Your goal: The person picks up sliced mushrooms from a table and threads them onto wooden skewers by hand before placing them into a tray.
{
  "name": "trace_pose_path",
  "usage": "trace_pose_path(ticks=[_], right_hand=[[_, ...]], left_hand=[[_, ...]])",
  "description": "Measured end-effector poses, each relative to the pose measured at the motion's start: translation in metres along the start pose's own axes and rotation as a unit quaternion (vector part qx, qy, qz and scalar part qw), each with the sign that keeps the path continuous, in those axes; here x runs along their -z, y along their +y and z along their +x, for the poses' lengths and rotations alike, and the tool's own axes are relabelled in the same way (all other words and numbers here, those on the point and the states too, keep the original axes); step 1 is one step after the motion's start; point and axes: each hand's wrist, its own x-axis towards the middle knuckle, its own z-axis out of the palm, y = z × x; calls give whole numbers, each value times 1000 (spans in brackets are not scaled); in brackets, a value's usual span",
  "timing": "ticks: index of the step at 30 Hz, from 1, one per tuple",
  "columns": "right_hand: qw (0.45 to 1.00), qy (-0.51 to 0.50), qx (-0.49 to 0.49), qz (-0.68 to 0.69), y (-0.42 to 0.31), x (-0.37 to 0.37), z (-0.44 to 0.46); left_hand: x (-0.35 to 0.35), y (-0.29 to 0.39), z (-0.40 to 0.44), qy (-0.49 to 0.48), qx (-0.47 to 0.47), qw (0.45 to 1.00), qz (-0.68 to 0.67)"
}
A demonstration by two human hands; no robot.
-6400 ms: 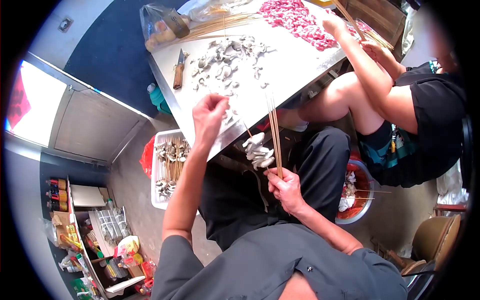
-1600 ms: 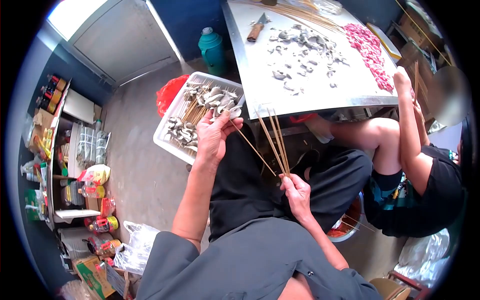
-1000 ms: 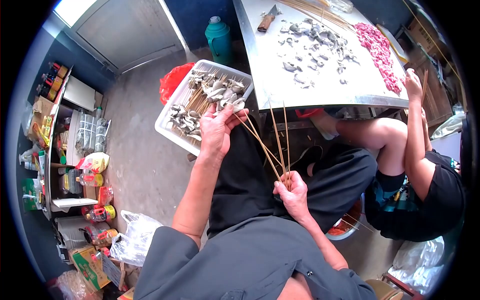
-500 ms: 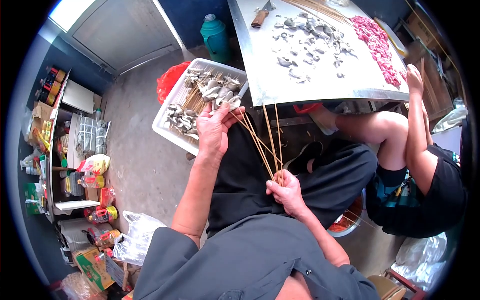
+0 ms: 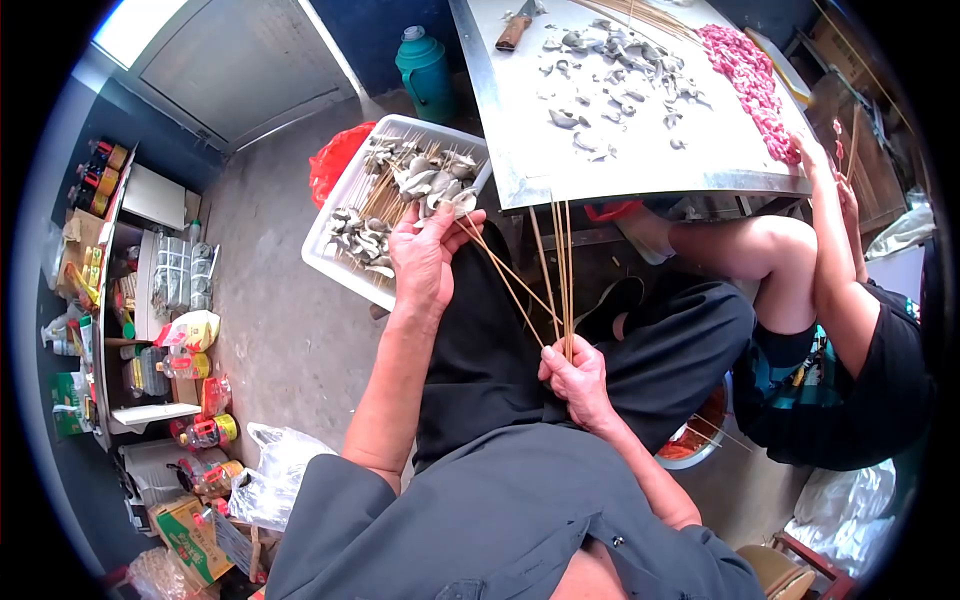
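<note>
My left hand [image 5: 424, 258] is closed around mushroom skewers, with grey-white oyster mushroom pieces [image 5: 436, 186] bunched above its fingers. Their bare ends slant down right toward my other hand. In my right hand [image 5: 580, 380], over my lap, several thin bamboo skewers [image 5: 562, 265] are pinched near their lower ends. Most of these point up toward the table edge, while a couple cross over to the left hand. Just beyond the left hand, a white plastic basket [image 5: 318, 236] holds more mushroom skewers; whether the held bunch touches them I cannot tell.
A metal-topped table [image 5: 520, 150] bears torn mushrooms [image 5: 625, 75], pink meat pieces [image 5: 745, 90], loose skewers and a knife [image 5: 514, 32]. Another person's hand [image 5: 812, 152] is by the meat. A teal flask [image 5: 426, 75], a red bag [image 5: 338, 160] and a bowl [image 5: 690, 458] stand around.
More skewers in my right hand now point upward, and fewer cross to my left hand. My right hand shifted slightly right and up. The other person's hand moved left to the meat.
</note>
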Motion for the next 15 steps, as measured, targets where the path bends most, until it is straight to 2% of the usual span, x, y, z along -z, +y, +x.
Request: trace_pose_path(ticks=[5, 15], right_hand=[[999, 3, 32, -15, 0, 1, -1], [999, 13, 21, -29, 0, 1, -1]], left_hand=[[1, 1, 1, 6, 0, 1000, 5], [0, 2, 0, -2, -3, 1000, 11]])
